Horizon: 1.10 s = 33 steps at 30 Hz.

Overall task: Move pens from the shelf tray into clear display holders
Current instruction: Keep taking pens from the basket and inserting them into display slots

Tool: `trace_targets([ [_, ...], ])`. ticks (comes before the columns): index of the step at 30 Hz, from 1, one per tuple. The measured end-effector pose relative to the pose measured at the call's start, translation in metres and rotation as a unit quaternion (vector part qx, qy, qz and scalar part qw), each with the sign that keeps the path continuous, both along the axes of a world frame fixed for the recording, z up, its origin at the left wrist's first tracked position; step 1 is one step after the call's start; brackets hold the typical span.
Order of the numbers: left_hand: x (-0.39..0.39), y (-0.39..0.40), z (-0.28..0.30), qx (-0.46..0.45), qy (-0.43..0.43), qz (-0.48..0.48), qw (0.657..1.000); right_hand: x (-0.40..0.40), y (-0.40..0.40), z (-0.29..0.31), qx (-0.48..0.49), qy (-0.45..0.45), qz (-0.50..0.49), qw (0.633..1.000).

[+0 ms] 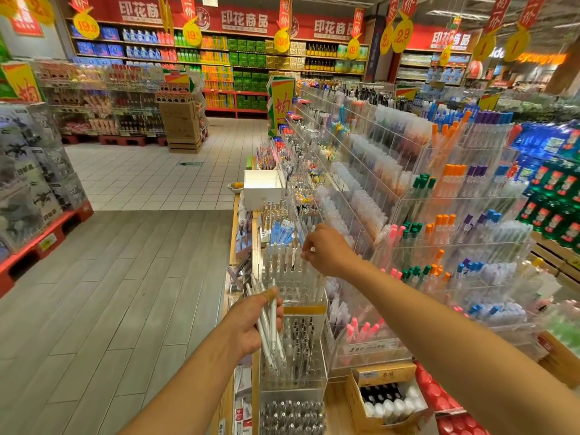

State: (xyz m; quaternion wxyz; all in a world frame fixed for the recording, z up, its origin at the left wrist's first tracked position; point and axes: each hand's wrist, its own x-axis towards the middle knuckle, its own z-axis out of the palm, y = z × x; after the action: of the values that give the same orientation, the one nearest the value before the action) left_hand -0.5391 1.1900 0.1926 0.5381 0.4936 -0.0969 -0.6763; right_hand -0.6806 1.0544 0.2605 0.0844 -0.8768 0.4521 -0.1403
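Note:
My left hand (251, 321) grips a bundle of white pens (270, 334), their tips pointing down and to the right. Just above it stands a clear display holder (292, 271) with white pens upright in its slots. My right hand (326, 251) hovers at the holder's upper right corner, fingers curled in a pinch at a pen top there; whether it actually holds that pen is hard to tell. Below the holder sit more clear boxes of black-and-silver pens (298, 343).
A tall acrylic rack of coloured pens (439, 215) fills the right side. A white box (262, 186) sits farther along the shelf. A cardboard box of bottles (389, 400) lies at the lower right. Open aisle floor (125, 277) stretches left, bounded by stacked goods on red pallets (37, 189).

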Motion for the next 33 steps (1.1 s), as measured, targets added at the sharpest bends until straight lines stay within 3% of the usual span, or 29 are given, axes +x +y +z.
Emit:
trace_targets([
  [6,-0.002,0.000,0.001,-0.011,0.005,0.008,1.000,0.004,0.000,0.007,-0.006,0.044,-0.030,0.999],
  [9,-0.003,-0.001,0.004,-0.027,0.005,-0.001,1.000,0.005,0.013,0.009,-0.031,-0.008,-0.018,0.999],
  [11,-0.004,-0.001,0.006,-0.047,0.008,-0.014,0.999,0.007,0.024,0.012,0.030,-0.073,0.015,0.997],
  [14,-0.005,-0.001,0.007,-0.079,0.009,-0.020,0.997,0.009,0.036,0.018,0.151,-0.089,0.042,0.984],
  [18,-0.007,-0.004,0.008,-0.102,0.006,-0.020,0.995,0.006,0.039,0.027,0.189,-0.066,0.049,0.979],
  [21,-0.009,-0.005,0.010,-0.117,0.020,-0.018,0.993,0.004,0.043,0.025,0.254,-0.111,0.051,0.960],
  [25,-0.012,-0.005,0.013,-0.099,0.033,-0.014,0.994,0.000,0.043,0.021,0.329,-0.156,0.038,0.930],
  [28,-0.010,-0.006,0.013,-0.034,0.053,0.010,0.998,-0.007,0.037,0.031,0.374,-0.226,0.027,0.899],
  [30,-0.006,-0.005,0.008,0.014,0.071,0.024,0.997,-0.012,0.031,0.042,0.347,-0.264,0.024,0.900],
  [33,0.003,-0.004,-0.004,0.056,0.067,0.033,0.996,-0.018,0.024,0.050,0.203,-0.232,0.002,0.951],
])
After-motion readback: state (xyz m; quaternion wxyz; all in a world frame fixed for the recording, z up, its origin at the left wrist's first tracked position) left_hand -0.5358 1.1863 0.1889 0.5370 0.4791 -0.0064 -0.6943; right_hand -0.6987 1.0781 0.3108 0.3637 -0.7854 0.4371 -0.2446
